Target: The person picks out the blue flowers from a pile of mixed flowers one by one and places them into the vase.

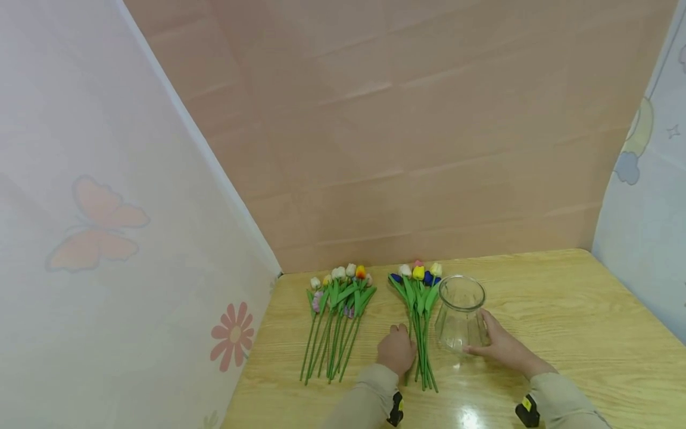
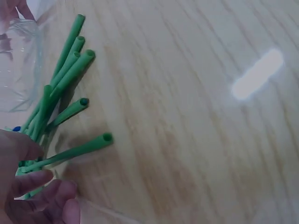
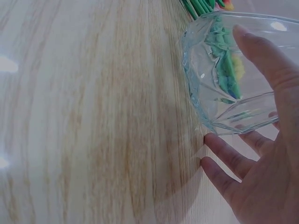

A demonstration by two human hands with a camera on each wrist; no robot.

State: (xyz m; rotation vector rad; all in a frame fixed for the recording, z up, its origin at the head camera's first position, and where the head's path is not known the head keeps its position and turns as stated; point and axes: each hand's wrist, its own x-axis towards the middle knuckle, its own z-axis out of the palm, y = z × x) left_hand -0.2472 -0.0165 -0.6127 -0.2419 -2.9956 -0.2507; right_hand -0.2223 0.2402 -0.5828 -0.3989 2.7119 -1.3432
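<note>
Several artificial tulips (image 1: 423, 310) lie in a bunch at the table's middle, blooms toward the back wall and green stems (image 2: 70, 74) toward the person. My left hand (image 1: 397, 350) pinches the leftmost stem (image 2: 79, 151) of this bunch, its fingers curled beneath. Right of the flowers, a clear glass vase (image 1: 462, 319) stands upright. My right hand (image 1: 506, 345) grips the vase's lower side, with the thumb (image 3: 261, 53) on the near side and the other fingers round the right side. Through the glass (image 3: 205, 79), green leaves and a yellow bloom show in the right wrist view.
A second bunch of artificial tulips (image 1: 337, 322), white, orange and purple, lies farther left. The wood-grain table (image 1: 563, 310) extends to the right. A brown covering (image 1: 418, 149) hangs behind it, with printed white sheets (image 1: 161, 208) at both sides.
</note>
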